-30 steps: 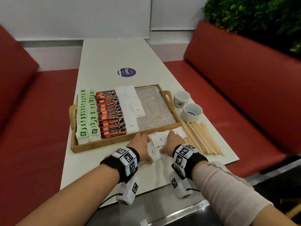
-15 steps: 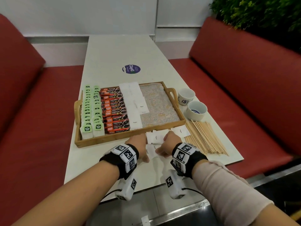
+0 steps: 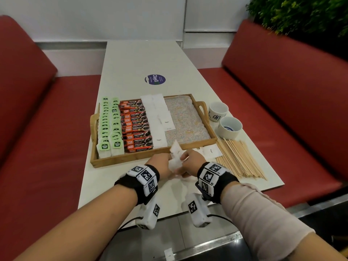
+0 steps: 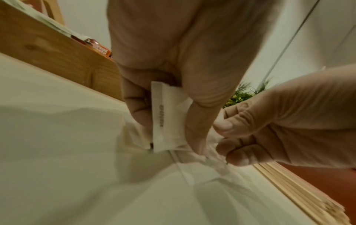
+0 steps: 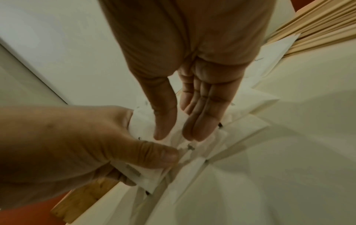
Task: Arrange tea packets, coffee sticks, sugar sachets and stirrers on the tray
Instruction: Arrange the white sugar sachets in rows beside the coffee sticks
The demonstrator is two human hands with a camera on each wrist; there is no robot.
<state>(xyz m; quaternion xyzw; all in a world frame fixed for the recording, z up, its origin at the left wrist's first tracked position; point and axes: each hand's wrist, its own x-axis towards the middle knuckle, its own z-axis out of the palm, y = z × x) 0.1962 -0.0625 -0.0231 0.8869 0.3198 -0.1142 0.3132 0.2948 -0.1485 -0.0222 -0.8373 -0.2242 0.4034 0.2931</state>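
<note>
Now gathering sachets [image 3: 176, 150] off the surface [image 3: 131, 59]: left hand [image 4: 163, 94] pinching some, right hand [image 5: 185, 97] half-spread above others; next, onto the tray [image 3: 120, 159] beside the laid row.

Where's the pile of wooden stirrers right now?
In the head view, the wooden stirrers lie loose on the table, right of the tray's near corner and just in front of the two white cups.

both forearms reach forward, hands close together; left hand [image 3: 162, 164] pinched with curled fingers [image 4: 137, 105], right hand [image 3: 192, 161] thumb and fingers extended.
</note>
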